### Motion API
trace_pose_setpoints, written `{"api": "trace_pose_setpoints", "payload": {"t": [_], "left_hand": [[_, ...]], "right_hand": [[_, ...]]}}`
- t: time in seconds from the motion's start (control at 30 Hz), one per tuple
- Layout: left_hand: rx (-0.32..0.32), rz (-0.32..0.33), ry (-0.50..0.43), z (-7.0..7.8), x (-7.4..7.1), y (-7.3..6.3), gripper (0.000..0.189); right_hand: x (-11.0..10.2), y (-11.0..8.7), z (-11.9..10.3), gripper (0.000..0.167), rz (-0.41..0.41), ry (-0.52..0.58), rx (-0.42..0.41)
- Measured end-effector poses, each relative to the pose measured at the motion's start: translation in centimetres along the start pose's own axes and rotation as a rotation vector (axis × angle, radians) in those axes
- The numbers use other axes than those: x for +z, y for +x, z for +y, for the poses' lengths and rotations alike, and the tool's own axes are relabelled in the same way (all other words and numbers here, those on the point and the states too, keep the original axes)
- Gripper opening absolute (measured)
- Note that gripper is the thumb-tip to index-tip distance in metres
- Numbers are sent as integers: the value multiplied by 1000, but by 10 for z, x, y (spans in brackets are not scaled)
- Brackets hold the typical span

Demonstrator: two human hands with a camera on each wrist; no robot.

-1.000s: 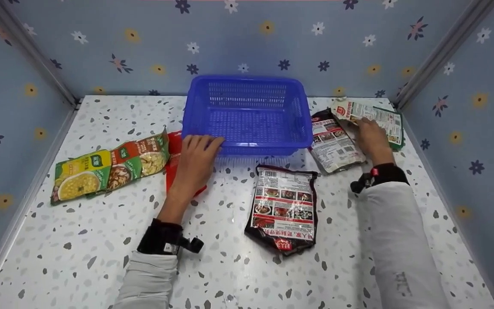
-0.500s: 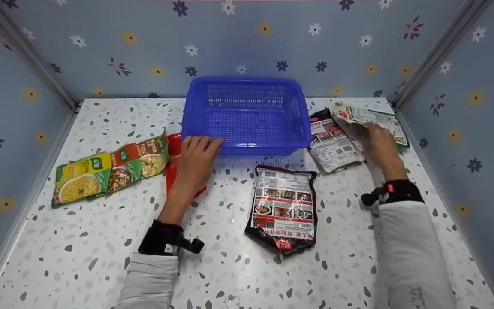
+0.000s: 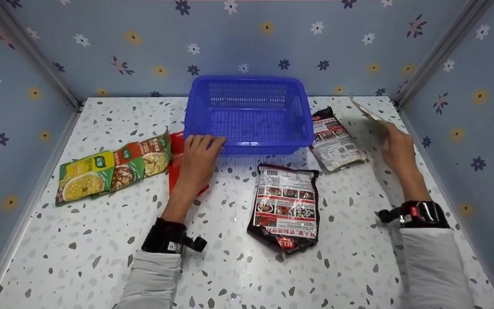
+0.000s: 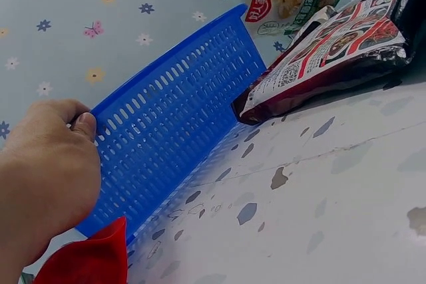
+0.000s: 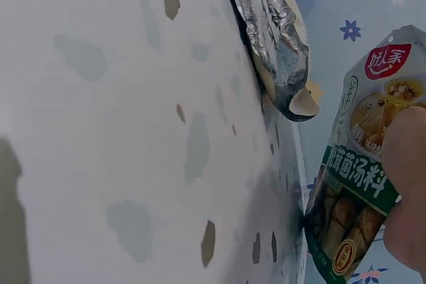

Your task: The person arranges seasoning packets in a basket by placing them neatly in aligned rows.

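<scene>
A blue plastic basket stands at the back of the table, with nothing inside it. My left hand grips its front left corner; the left wrist view shows the thumb on the rim. At the right, my right hand pinches a white and green soup seasoning packet and holds it raised on edge. Mushrooms are pictured on its front. Just left of that hand lies a black and white seasoning packet, against the basket's right side.
A larger black-edged packet lies in front of the basket. To the left, overlapping yellow and red-green soup packets reach a red packet, partly behind my left forearm. Flowered walls enclose the white speckled table.
My right hand has lifted the white and green packet off the table, tilted it on edge and drawn back to the right. The left hand stays on the basket.
</scene>
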State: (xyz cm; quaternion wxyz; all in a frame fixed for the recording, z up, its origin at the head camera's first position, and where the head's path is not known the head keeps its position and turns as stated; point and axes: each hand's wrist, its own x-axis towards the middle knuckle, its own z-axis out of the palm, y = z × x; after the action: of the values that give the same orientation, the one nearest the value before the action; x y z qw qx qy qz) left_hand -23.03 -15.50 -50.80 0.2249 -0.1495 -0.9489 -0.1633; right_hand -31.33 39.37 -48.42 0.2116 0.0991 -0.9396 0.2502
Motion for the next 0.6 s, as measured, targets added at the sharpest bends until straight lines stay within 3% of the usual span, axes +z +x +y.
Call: {"api": "trace_pose_setpoints", "payload": {"t": [0.23, 0.43, 0.5, 0.6], "left_hand": [[4, 1, 5, 1, 4, 0, 34], [2, 3, -1, 2, 3, 0, 34], [-1, 0, 1, 2, 3, 0, 34], [-2, 0, 7, 0, 2, -1, 34]], "right_hand": [[-19, -10, 0, 39, 42, 74, 160], [-30, -11, -15, 43, 229, 160, 259], [-33, -9, -24, 46, 255, 180, 343], [-37, -9, -37, 51, 229, 237, 464]]}}
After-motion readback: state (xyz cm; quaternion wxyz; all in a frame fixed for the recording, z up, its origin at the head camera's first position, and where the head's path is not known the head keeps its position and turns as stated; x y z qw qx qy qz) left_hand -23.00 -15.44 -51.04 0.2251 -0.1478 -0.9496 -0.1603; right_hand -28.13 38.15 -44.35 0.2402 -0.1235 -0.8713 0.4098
